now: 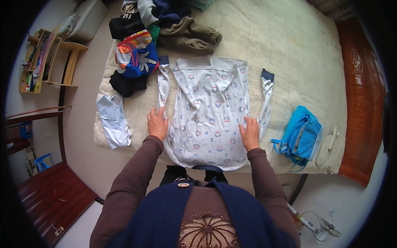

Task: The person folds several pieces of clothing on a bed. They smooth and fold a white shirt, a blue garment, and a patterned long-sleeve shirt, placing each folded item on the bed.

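Note:
A white long-sleeved shirt with a cartoon monkey print (211, 114) lies spread on the bed, its collar towards me and its hem away. Both sleeves run alongside the body, with dark blue cuffs at the far ends. My left hand (158, 124) rests on the shirt's left edge and sleeve, fingers spread. On the right edge, beside the other sleeve, lies my right hand (250, 133), its fingers apart. Neither hand grips the fabric.
Beyond the shirt lie brown trousers (189, 35), a blue cartoon-print bag (139, 59) and black cloth (128, 83). A folded white garment (114, 121) is at the left. At the right are a blue fabric bag (299, 136) and a white cable (325, 148). The mattress (297, 62) meets a wooden headboard (356, 102).

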Tool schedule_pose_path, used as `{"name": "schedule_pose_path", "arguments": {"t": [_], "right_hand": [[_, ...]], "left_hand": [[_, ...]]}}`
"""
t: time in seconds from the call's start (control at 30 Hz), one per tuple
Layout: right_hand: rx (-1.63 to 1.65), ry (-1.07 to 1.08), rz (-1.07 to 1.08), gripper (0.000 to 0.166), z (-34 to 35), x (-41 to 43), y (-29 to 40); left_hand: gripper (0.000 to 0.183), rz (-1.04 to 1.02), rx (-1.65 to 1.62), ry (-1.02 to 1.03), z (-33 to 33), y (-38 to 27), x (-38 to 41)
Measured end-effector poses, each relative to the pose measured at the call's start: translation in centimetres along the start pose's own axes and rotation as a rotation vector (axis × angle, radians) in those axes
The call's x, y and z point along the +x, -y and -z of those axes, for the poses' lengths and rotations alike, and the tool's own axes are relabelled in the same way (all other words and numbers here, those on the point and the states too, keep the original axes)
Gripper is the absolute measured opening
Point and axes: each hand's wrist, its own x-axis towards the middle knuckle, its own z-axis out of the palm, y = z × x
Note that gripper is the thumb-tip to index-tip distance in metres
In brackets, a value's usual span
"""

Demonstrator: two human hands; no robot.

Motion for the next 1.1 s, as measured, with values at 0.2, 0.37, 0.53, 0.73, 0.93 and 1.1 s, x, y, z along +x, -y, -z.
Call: {"name": "schedule_pose_path", "arguments": {"t": [0.2, 0.37, 0.53, 0.73, 0.93, 1.1], "right_hand": [[-0.113, 0.182, -0.214, 0.053, -3.1, 2.8, -3.3], [-0.109, 0.452, -0.325, 0.050, -1.5, 4.1, -3.4], [-0.001, 0.173, -0.096, 0.045, -1.9, 9.3, -3.2], [-0.169, 0.098, 0.237, 0.043, -3.2, 19.8, -0.1], [-0.197, 0.288, 0.348, 0.025, -3.1, 22.0, -2.2], [-0.025, 0.428, 0.459, 0.027, 0.6, 21.1, -1.8]], "left_hand": [[0.049, 0.157, -0.131, 0.107, -1.0, 2.1, 2.0], [0.037, 0.648, 0.102, -0.084, 0.7, 8.6, -1.6], [0.045, 0.406, 0.242, -0.232, 0.4, 5.3, 1.4], [0.063, -0.117, -0.113, -0.147, -1.3, -2.6, 12.9], [0.046, -0.125, -0.048, 0.076, -1.7, -4.4, 18.4], [0.023, -0.268, -0.280, 0.091, -0.2, -3.0, 18.6]]}}
